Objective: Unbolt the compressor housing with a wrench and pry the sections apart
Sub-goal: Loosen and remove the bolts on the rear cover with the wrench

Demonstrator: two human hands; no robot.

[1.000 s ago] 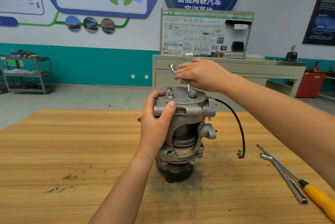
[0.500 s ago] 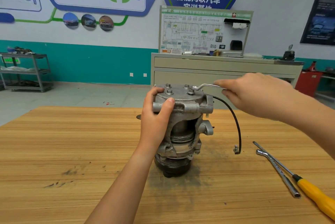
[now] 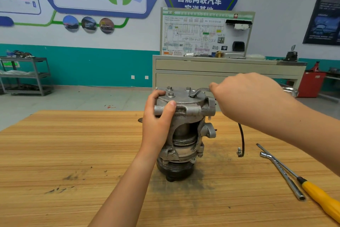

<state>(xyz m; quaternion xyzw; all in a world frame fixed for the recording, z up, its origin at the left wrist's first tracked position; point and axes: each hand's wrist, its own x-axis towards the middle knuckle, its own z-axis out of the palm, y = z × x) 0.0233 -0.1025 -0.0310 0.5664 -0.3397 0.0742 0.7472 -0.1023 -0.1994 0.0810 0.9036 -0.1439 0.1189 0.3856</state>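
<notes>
We find the compressor (image 3: 185, 134) standing mid-desk (image 3: 73, 153), nearer the far edge. Our left hand (image 3: 158, 122) grips its top from the left; our right hand (image 3: 244, 96) holds the wrench (image 3: 199, 91) at the top's right. Rightward lies a cable (image 3: 242, 138) — then a socket bar (image 3: 281, 175) and a screwdriver (image 3: 312, 190), side by side near the right edge. A cabinet (image 3: 220, 72) stands beyond the far edge.

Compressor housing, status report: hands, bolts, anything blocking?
Left hand grips compressor housing. Right hand holds wrench on a top bolt. Other bolts in place. Nothing blocking.
</notes>
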